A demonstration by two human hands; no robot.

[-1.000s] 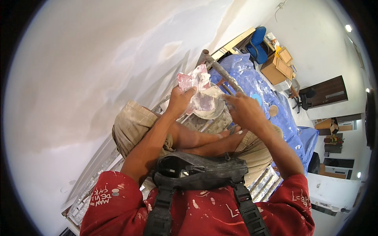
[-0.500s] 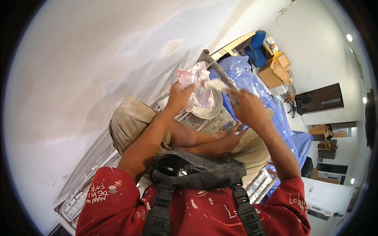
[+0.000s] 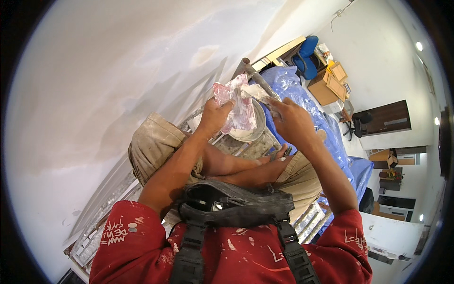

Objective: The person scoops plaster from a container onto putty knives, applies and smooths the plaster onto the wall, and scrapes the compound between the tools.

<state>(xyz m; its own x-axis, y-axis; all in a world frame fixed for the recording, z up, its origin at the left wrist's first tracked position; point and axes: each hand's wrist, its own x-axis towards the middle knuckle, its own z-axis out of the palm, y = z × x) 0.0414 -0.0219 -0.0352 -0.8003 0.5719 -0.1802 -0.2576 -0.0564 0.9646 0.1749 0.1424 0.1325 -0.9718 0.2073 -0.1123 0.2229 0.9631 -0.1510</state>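
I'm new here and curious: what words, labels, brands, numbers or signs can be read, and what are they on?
I'm not copying wording; here's where it stands.
Red, paint-spattered fabric shirt, left sleeve: pale, tilted letters.
Right sleeve: pale characters, partly turned away.
Pink, putty-smeared flat board in the left hand: none legible.
Dark brown door, pale strip: any text too small to read.

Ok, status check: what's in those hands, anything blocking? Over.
Left hand gripping smeared red board. Right hand holding spreader over board. Bucket beneath, partly hidden. No obstruction seen.
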